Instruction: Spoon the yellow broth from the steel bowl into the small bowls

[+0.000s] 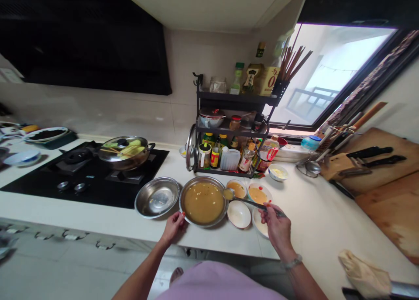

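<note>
My right hand (pixel 275 225) is wrapped around the dark handle of a ladle (pixel 247 201). Brownish liquid fills the ladle's head, which hangs at the right rim of a steel basin (pixel 225 210). The basin holds yellow-brown soup (pixel 203 203) with pale bits floating in it. At the basin's lower left edge, my left hand (pixel 174 226) grips the rim between thumb and fingers. Two small bowls behind the ladle, a nearer one (pixel 236 185) and a right one (pixel 257 194), contain orange-brown liquid. A white bowl (pixel 239 214) shows no liquid; another bowl (pixel 258 223) is partly hidden by my right hand.
Left of the basin stands a second steel basin (pixel 157 198). A lidded pan (pixel 126 153) sits on the black gas hob (pixel 98 191). Behind, a black rack (pixel 229 134) carries bottles and jars. To the right are a knife block (pixel 340 164), cutting boards (pixel 386 195) and a cloth (pixel 362 267).
</note>
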Demonstrator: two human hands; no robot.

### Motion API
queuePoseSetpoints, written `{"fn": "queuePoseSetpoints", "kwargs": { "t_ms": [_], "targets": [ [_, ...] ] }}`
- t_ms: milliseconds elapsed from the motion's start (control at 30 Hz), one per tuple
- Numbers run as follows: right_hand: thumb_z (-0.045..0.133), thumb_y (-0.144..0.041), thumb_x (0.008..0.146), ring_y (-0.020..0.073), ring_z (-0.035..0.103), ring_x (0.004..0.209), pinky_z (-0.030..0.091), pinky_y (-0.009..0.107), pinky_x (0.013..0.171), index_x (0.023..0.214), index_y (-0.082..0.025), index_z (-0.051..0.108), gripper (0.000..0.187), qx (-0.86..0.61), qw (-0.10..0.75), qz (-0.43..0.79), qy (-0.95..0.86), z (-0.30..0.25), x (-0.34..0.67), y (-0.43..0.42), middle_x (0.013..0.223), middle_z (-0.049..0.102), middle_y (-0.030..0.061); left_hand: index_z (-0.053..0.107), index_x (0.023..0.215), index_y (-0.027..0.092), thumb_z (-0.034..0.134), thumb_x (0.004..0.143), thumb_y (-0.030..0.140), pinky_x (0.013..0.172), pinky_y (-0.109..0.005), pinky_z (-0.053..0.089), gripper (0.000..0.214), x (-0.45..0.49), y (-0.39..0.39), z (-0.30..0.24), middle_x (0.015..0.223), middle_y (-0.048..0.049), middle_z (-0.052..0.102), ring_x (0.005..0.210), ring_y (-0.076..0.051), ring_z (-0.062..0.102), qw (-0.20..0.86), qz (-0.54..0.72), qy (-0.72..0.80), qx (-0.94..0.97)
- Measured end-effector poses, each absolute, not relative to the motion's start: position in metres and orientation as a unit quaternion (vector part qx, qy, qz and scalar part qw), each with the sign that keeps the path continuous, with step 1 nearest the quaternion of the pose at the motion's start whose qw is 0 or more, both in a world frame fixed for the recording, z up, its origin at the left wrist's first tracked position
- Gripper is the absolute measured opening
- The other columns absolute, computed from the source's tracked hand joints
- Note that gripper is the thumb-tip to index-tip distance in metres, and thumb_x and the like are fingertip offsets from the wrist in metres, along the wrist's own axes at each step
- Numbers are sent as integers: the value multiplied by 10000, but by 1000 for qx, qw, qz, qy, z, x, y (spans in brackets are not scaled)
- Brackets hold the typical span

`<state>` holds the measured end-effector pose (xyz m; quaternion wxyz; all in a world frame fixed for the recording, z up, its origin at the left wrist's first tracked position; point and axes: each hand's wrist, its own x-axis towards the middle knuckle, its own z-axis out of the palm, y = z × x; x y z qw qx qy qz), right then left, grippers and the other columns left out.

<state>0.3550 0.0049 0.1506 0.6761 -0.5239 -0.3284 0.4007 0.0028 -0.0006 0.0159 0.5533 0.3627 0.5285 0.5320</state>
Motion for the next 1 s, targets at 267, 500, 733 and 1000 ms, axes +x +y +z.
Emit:
{"fn": "queuePoseSetpoints", "kwargs": {
  "t_ms": [267,500,733,1000],
  "targets": [
    [748,-403,640,122,532,414,436,236,386,792,-122,638,338,-555,712,315,-295,151,401,10,538,631,24,455,555,182,665,656,635,402,-217,380,510,2,-1,13,462,60,419,409,-86,398,554,527,530,367],
    [732,-433,655,147,590,464,477,236,412,798,-120,631,358,-601,706,235,-291,138,439,12,509,614,11,454,556,181,660,667,632,401,-221,386,508,1,0,11,467,62,415,406,-84,390,556,527,526,370],
    [668,-529,722,138,564,436,511,278,432,905,-115,629,454,-638,658,173,-361,133,445,9,558,611,3,458,546,183,663,644,651,401,-225,382,521,2,-1,15,461,58,421,408,-92,403,549,525,532,374],
    [513,-467,873,145,603,553,558,292,512,988,-152,642,359,-604,564,70,-558,128,441,1,768,630,52,449,542,185,659,635,664,401,-219,363,531,4,-2,19,452,65,408,394,-84,389,551,525,533,370]
  ]
}}
